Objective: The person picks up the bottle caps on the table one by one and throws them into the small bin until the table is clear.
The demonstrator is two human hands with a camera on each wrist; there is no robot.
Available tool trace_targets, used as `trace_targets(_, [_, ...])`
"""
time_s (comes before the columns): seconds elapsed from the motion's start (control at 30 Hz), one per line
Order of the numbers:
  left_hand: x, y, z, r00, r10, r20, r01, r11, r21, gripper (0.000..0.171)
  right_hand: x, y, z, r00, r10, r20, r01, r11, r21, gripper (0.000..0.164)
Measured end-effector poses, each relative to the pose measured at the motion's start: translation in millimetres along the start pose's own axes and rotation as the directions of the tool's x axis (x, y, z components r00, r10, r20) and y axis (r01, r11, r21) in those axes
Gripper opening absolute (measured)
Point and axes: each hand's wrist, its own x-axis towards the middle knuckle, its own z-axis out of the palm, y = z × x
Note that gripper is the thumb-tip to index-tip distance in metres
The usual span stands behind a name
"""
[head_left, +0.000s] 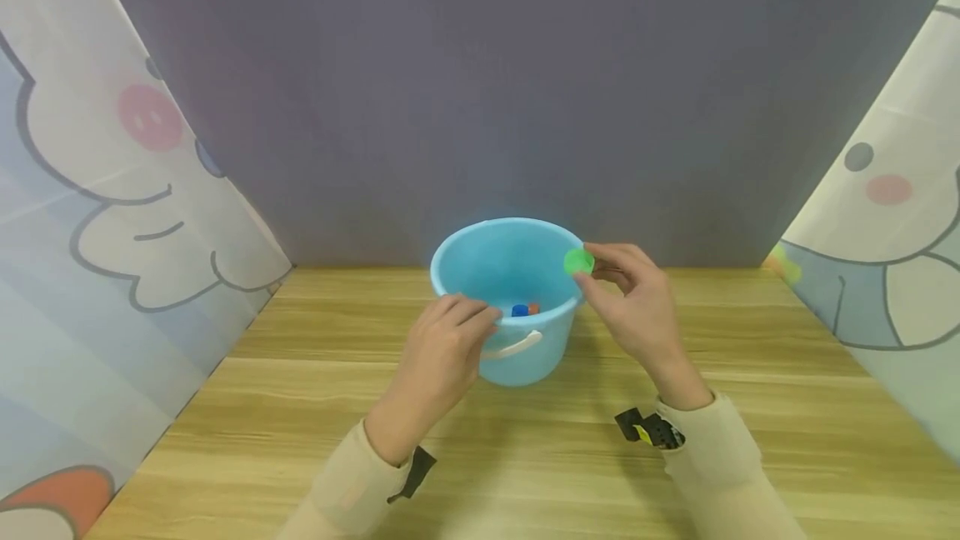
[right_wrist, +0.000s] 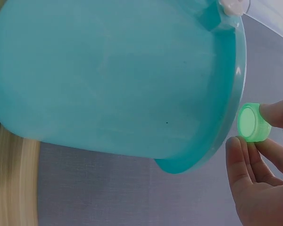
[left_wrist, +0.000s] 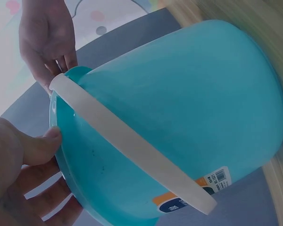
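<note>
A light blue bucket [head_left: 536,357] stands upright on the wooden table, its white handle [left_wrist: 127,146] hanging down at the front. My left hand [head_left: 444,348] holds the near left rim; in the left wrist view the thumb lies on the outer side and the fingers pass behind the rim. Between thumb and fingers, my right hand [head_left: 641,307] pinches a green bottle cap [right_wrist: 253,122] beside the bucket's right rim. Inside the bucket, a blue cap-like piece [head_left: 520,310] and an orange one [head_left: 534,307] lie at the bottom; the near wall partly hides them.
A grey panel [head_left: 480,90] rises behind the bucket. Cloths printed with cartoon animals hang at the left [head_left: 97,190] and right [head_left: 892,215]. The wood-grain table [head_left: 300,382] spreads out on both sides of the bucket. A label [left_wrist: 219,178] is stuck to the bucket's side.
</note>
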Motion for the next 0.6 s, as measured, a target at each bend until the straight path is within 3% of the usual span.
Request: trace_targets(0.6, [-0.7,2.1,3.5,0.999,-0.033,-0.042,0.032,0.999,-0.02,0.018,-1.0,-0.4,6.6,1.0,-0.001,0.024,0.002,1.0,-0.03,0.034])
